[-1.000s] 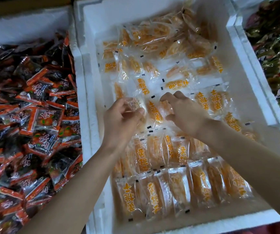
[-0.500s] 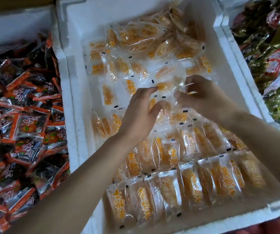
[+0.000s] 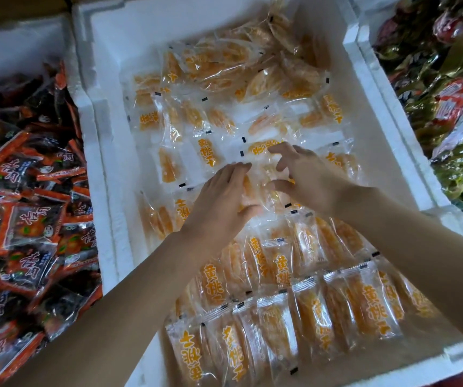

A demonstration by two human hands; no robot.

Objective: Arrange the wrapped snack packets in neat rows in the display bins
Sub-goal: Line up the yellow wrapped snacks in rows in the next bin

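A white foam bin [image 3: 378, 113] holds clear packets of yellow fruit with orange lettering. Two neat rows [image 3: 317, 311] lie side by side at the near end. Loose packets [image 3: 241, 65] are piled and scattered at the far end. My left hand [image 3: 222, 202] lies flat on packets in the middle of the bin, its fingers straight. Just to its right, my right hand [image 3: 308, 177] hovers with bent, spread fingers over a crinkled packet [image 3: 266, 171], thumb and forefinger apart on either side of it. Whether it grips that packet is unclear.
A second foam bin [image 3: 29, 40] on the left is heaped with dark and red packets [image 3: 26, 208]. On the right, past the bin wall, lies a heap of green and red foil packets [image 3: 448, 101]. Bare white floor shows along the middle bin's left side.
Both hands have moved from the near rows up toward the middle of the bin. The left hand has flattened out, and the right hand's fingers have spread apart.
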